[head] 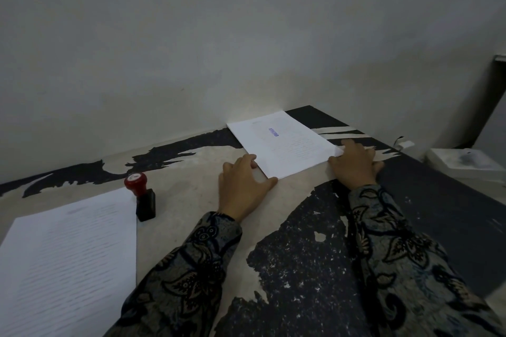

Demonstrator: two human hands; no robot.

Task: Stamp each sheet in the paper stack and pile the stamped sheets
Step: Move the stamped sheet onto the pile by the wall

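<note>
While both hands bracket the stamped pile (282, 142), the left hand (243, 186) lies with relaxed fingers against its near left edge, thumb at the near corner, and the right hand (354, 164) presses flat fingers at the right corner; neither grips anything. The pile sits at the far side of the worktop (191, 200), close to the wall (246, 35), its top sheet bearing a blue stamp mark. Such paper is likely light, limp and slippery, best squared by nudging the edges and lifted at a corner. The stamp (142, 198) stands upright just beside the unstamped stack (68, 260) at near left. The worktop's dark coating is peeling.
</note>
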